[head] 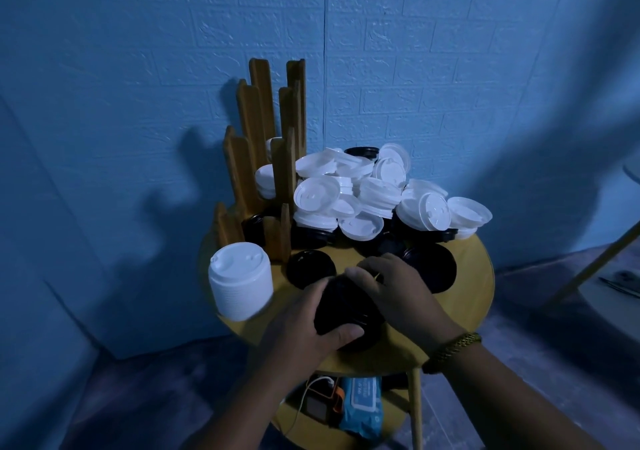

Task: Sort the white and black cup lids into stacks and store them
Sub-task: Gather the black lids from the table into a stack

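Fingers (320,288) of the left hand (298,321) are curled round the near-left side of a stack of black lids (349,307), with the thumb clamped across its front. The right hand (398,294) closes over the top and far side, its fingers bent onto the stack. The stack sits at the near edge of the round desk (479,276), near an upright stack of white lids (240,280) to the left. Assessment: thin moulded plastic, very light, stiff at the rim but springy in the dome, and smooth enough to slide (a nested column would likely shear sideways if held by the top lid alone). Recommended hold: both sides of the column, low down, with light pressure from above. Unsorted stock noted: a heap of white lids (363,193) at the back, with loose black lids (310,268) beneath and in front of it. The wooden rack (263,138) at back left holds some lids in its slots.
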A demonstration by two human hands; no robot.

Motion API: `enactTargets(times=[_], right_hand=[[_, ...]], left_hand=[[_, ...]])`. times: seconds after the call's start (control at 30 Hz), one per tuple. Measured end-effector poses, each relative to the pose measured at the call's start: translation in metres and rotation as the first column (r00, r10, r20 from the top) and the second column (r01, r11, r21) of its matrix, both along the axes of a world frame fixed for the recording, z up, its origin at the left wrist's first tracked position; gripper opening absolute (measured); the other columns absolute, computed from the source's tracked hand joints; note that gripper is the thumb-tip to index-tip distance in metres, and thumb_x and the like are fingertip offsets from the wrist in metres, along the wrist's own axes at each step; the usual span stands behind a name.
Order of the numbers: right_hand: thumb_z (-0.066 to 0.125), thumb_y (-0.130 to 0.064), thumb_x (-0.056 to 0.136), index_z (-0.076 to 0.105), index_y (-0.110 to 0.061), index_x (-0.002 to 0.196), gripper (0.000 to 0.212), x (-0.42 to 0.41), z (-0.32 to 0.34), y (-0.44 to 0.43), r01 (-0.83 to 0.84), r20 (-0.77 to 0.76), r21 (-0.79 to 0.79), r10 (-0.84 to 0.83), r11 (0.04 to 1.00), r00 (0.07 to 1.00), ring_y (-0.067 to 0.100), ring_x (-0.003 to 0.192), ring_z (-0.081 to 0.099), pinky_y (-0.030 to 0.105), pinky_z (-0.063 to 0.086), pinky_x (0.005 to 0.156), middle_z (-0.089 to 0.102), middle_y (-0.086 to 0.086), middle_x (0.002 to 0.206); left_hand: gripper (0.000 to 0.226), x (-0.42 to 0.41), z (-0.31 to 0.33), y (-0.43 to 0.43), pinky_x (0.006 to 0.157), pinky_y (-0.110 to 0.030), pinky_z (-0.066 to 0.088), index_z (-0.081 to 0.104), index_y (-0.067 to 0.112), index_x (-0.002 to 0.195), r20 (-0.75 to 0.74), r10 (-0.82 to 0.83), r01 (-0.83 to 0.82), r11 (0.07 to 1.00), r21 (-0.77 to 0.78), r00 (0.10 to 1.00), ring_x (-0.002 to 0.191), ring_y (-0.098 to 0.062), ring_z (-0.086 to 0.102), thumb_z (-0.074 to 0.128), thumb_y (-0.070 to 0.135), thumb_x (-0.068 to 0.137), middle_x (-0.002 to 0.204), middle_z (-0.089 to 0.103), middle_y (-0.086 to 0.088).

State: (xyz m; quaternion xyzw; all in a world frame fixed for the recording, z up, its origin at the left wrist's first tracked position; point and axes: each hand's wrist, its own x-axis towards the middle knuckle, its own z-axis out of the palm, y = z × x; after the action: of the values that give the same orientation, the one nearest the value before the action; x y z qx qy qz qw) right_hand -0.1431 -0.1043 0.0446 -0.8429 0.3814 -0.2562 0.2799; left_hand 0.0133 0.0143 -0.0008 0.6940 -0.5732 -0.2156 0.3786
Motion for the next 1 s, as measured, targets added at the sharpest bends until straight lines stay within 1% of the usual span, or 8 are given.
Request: enactTargets(times=[0.1, 0.23, 0.33, 0.43, 0.6, 0.73, 0.83, 1.0], right_hand=[[0.059, -0.075, 0.076, 0.052, -0.041, 0.134, 0.068, -0.014, 0.004, 0.007, -0.069, -0.087, 0.145, 0.082, 0.987, 0.993, 0.008, 0.106, 0.05, 0.02, 0.043, 0.081, 0.047, -0.01, 0.119], [0.073, -0.059, 0.079, 0.04, -0.036, 0.145, 0.078, -0.021, 0.002, 0.011, -0.136, -0.072, 0.124, 0.146, 0.983, 0.987, 0.004, 0.114, 0.048, 0.019, 0.045, 0.091, 0.045, -0.016, 0.127], [0.074, -0.044, 0.084, 0.038, -0.034, 0.145, 0.072, -0.024, 0.005, 0.01, -0.204, -0.088, 0.116, 0.214, 0.972, 0.973, 0.003, 0.118, 0.051, 0.018, 0.046, 0.094, 0.048, -0.015, 0.133], [0.07, -0.035, 0.087, 0.044, -0.043, 0.142, 0.061, -0.024, 0.005, 0.006, -0.31, -0.112, 0.134, 0.326, 0.941, 0.939, 0.0, 0.129, 0.039, 0.022, 0.042, 0.104, 0.034, -0.02, 0.145], [0.071, -0.056, 0.083, 0.053, -0.048, 0.135, 0.056, -0.019, 0.0, 0.004, -0.301, -0.081, 0.108, 0.311, 0.947, 0.947, 0.0, 0.126, 0.041, 0.026, 0.045, 0.103, 0.037, -0.021, 0.136], [0.071, -0.048, 0.086, 0.055, -0.047, 0.134, 0.05, -0.019, 0.001, -0.001, -0.361, -0.089, 0.119, 0.372, 0.925, 0.924, -0.005, 0.126, 0.041, 0.025, 0.044, 0.105, 0.038, -0.025, 0.139], [0.072, -0.037, 0.089, 0.057, -0.043, 0.135, 0.049, -0.02, 0.007, -0.004, -0.393, -0.11, 0.148, 0.41, 0.907, 0.905, -0.01, 0.126, 0.04, 0.019, 0.042, 0.105, 0.038, -0.026, 0.141], [0.07, -0.02, 0.091, 0.06, -0.034, 0.133, 0.045, -0.018, 0.019, -0.009, -0.449, -0.134, 0.207, 0.48, 0.869, 0.867, -0.023, 0.118, 0.037, -0.001, 0.035, 0.09, 0.036, -0.033, 0.136]], left_hand=[[0.086, -0.001, -0.001, -0.001, 0.095, -0.028, 0.049, 0.023, 0.057, 0.148, 0.011, 0.007, -0.007, 1.0, 0.003, 1.0, 0.126, 0.001, 0.044, 0.067, 0.074, 0.076, 0.139, 0.043, 0.028], [0.097, -0.003, -0.002, -0.001, 0.096, -0.03, 0.05, 0.019, 0.058, 0.148, 0.075, -0.001, 0.0, 1.0, 0.019, 0.997, 0.125, -0.002, 0.045, 0.076, 0.07, 0.071, 0.136, 0.041, 0.03], [0.111, -0.002, -0.003, -0.003, 0.101, -0.032, 0.047, 0.01, 0.058, 0.151, 0.024, 0.02, -0.021, 0.999, 0.03, 0.999, 0.131, -0.003, 0.043, 0.083, 0.065, 0.068, 0.142, 0.039, 0.031], [0.124, 0.001, -0.003, -0.003, 0.103, -0.032, 0.046, -0.006, 0.062, 0.15, -0.038, 0.011, -0.01, 0.999, 0.036, 0.999, 0.133, -0.002, 0.042, 0.085, 0.063, 0.065, 0.143, 0.037, 0.036], [0.123, 0.002, -0.003, -0.002, 0.104, -0.032, 0.046, -0.008, 0.062, 0.149, -0.051, -0.001, 0.003, 0.999, 0.039, 0.999, 0.134, -0.003, 0.04, 0.084, 0.063, 0.067, 0.143, 0.034, 0.034], [0.123, 0.003, -0.004, -0.003, 0.107, -0.035, 0.045, -0.005, 0.058, 0.152, -0.06, -0.005, 0.008, 0.999, 0.048, 0.998, 0.136, -0.004, 0.04, 0.084, 0.064, 0.067, 0.15, 0.034, 0.03], [0.122, 0.002, -0.003, -0.004, 0.106, -0.032, 0.044, -0.001, 0.055, 0.153, -0.049, -0.008, 0.01, 0.999, 0.047, 0.999, 0.137, -0.004, 0.038, 0.085, 0.063, 0.068, 0.149, 0.033, 0.031], [0.12, 0.002, -0.002, -0.005, 0.106, -0.031, 0.042, 0.001, 0.055, 0.154, -0.051, -0.009, 0.012, 0.998, 0.064, 0.999, 0.133, -0.002, 0.036, 0.086, 0.058, 0.07, 0.136, 0.03, 0.033]])
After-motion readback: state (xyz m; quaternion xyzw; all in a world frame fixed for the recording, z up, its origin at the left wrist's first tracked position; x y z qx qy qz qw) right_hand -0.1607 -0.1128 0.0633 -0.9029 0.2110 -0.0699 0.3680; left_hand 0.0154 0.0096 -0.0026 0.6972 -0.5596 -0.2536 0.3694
